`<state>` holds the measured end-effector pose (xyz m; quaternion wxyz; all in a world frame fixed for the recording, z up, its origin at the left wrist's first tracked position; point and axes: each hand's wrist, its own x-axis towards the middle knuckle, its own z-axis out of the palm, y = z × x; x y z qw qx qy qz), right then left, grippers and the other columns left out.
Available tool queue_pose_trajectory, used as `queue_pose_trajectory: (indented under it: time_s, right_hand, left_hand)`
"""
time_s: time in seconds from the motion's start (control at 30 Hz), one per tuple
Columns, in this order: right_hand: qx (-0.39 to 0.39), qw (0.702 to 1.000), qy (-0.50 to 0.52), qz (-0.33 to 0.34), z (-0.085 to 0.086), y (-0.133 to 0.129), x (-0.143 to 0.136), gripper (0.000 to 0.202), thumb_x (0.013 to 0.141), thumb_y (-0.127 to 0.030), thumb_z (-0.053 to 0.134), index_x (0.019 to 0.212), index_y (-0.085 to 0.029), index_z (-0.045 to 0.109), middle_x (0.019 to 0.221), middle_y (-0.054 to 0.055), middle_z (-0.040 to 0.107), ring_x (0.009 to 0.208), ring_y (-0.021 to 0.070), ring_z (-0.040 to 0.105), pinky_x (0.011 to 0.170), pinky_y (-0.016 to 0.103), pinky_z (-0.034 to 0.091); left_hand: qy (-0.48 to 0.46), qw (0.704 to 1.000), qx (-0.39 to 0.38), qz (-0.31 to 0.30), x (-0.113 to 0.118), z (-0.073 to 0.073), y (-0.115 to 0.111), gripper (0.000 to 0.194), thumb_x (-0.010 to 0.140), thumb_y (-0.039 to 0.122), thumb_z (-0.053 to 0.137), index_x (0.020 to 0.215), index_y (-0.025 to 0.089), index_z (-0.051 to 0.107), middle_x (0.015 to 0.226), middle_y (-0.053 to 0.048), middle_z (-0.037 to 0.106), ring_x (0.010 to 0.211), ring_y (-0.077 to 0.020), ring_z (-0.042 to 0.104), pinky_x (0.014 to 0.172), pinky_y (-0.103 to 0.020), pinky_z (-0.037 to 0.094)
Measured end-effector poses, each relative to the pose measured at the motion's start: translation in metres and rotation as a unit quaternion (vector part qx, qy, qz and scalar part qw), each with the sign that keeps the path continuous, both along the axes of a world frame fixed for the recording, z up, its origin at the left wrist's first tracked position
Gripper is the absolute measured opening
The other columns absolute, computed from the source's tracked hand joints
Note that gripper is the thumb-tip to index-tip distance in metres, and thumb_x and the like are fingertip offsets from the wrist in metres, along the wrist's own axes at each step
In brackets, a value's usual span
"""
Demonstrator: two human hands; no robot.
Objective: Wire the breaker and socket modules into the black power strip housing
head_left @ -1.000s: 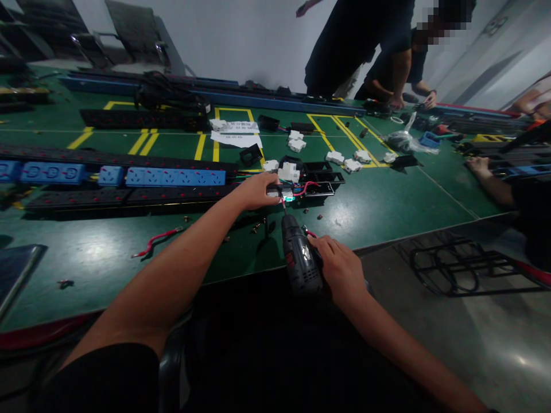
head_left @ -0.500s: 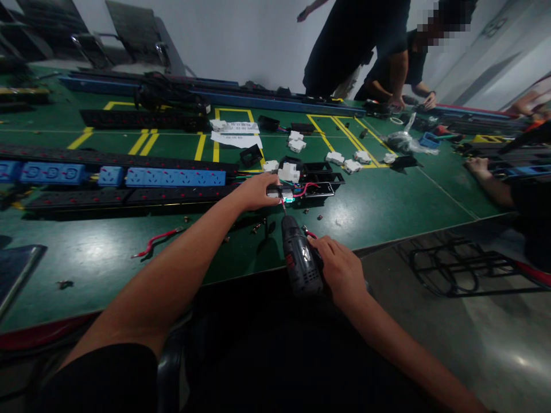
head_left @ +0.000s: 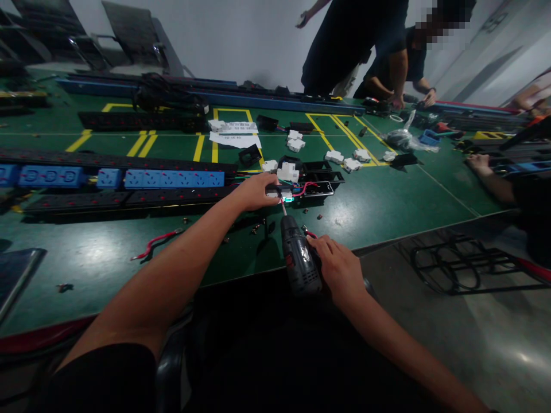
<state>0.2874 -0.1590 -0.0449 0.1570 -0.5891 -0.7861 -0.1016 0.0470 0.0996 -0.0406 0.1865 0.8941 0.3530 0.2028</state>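
My right hand (head_left: 338, 268) grips a dark cordless screwdriver (head_left: 298, 258) whose bit points away from me at a small white module (head_left: 286, 195) with a cyan glow and red wires. My left hand (head_left: 257, 191) is stretched out over the green table (head_left: 379, 201) and holds that module down at the end of a long black power strip (head_left: 129, 198). A black frame part (head_left: 321, 188) lies just right of the module, with a red wire looping over it.
Blue socket strips (head_left: 172, 178) run along the left. White modules (head_left: 344, 160), papers (head_left: 235, 135) and black parts lie farther back. A loose red wire (head_left: 155, 241) and small screws lie near me. Other people stand and lean at the far right; another person's arm (head_left: 491, 180) rests there.
Almost nothing moved; both hands keep their hold. The view shifted slightly left, and the standing person at the back raised an arm a little.
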Motion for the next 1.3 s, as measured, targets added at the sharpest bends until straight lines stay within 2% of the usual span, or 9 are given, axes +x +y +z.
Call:
queue_pose_trajectory:
  time_s: [0.17, 0.47, 0.8, 0.93, 1.07, 1.23, 1.3]
  right_hand:
    - [0.002, 1.0, 0.001, 0.002, 0.0, 0.0, 0.0, 0.038, 0.106, -0.008, 0.049, 0.137, -0.022, 0.068, 0.12, 0.006, 0.079, 0.098, 0.0201, 0.073, 0.084, 0.035, 0.053]
    - [-0.017, 1.0, 0.002, 0.003, 0.004, 0.0, 0.0, 0.035, 0.107, -0.008, 0.051, 0.134, -0.022, 0.068, 0.119, 0.005, 0.079, 0.098, 0.0212, 0.072, 0.085, 0.036, 0.053]
    - [-0.025, 0.999, -0.005, 0.019, 0.013, -0.002, -0.001, 0.051, 0.097, 0.002, 0.05, 0.139, -0.021, 0.067, 0.125, 0.005, 0.078, 0.101, 0.0205, 0.069, 0.086, 0.037, 0.05]
    - [-0.031, 0.999, 0.004, 0.027, 0.015, 0.0, 0.004, 0.056, 0.094, 0.004, 0.049, 0.141, -0.022, 0.067, 0.129, 0.006, 0.078, 0.103, 0.0214, 0.071, 0.087, 0.037, 0.052]
    - [-0.052, 0.995, 0.073, 0.043, 0.017, 0.002, 0.014, 0.052, 0.095, -0.003, 0.052, 0.141, -0.021, 0.067, 0.127, 0.009, 0.079, 0.108, 0.0223, 0.074, 0.091, 0.037, 0.057]
    - [-0.088, 0.971, 0.21, 0.075, 0.023, 0.0, 0.024, 0.056, 0.083, -0.018, 0.07, 0.139, -0.022, 0.065, 0.125, 0.009, 0.078, 0.11, 0.0247, 0.076, 0.09, 0.036, 0.059]
    - [-0.09, 0.962, 0.247, 0.078, 0.026, -0.002, 0.028, 0.053, 0.084, -0.021, 0.072, 0.137, -0.024, 0.065, 0.123, 0.009, 0.078, 0.108, 0.0246, 0.076, 0.091, 0.037, 0.059]
  left_hand:
    - [-0.02, 1.0, 0.003, -0.008, 0.0, 0.0, -0.002, 0.041, 0.085, 0.051, 0.076, 0.117, 0.025, 0.07, 0.13, -0.013, 0.074, 0.119, -0.033, 0.068, 0.105, -0.048, 0.053]
    - [-0.017, 1.0, 0.017, -0.005, 0.0, -0.004, -0.001, 0.039, 0.083, 0.05, 0.077, 0.114, 0.026, 0.07, 0.121, -0.011, 0.074, 0.11, -0.0326, 0.07, 0.099, -0.047, 0.055]
    - [-0.033, 0.999, 0.028, -0.014, 0.0, -0.006, 0.0, 0.036, 0.082, 0.044, 0.078, 0.114, 0.028, 0.073, 0.122, -0.009, 0.075, 0.113, -0.0323, 0.071, 0.102, -0.048, 0.057]
    - [-0.031, 0.999, 0.028, -0.012, 0.0, -0.006, -0.002, 0.041, 0.082, 0.043, 0.079, 0.119, 0.025, 0.073, 0.126, -0.011, 0.075, 0.116, -0.0346, 0.071, 0.103, -0.051, 0.057]
    - [-0.023, 0.999, 0.021, -0.021, 0.0, -0.007, -0.005, 0.046, 0.084, 0.045, 0.08, 0.124, 0.023, 0.071, 0.128, -0.014, 0.072, 0.119, -0.0358, 0.07, 0.103, -0.051, 0.057]
    - [-0.006, 0.999, 0.015, -0.036, 0.0, -0.008, -0.006, 0.055, 0.082, 0.048, 0.086, 0.128, 0.023, 0.069, 0.133, -0.014, 0.07, 0.124, -0.036, 0.068, 0.107, -0.051, 0.056]
    - [-0.001, 0.999, 0.013, -0.035, 0.0, -0.007, -0.008, 0.059, 0.083, 0.05, 0.086, 0.133, 0.022, 0.068, 0.137, -0.014, 0.068, 0.126, -0.0361, 0.067, 0.108, -0.051, 0.055]
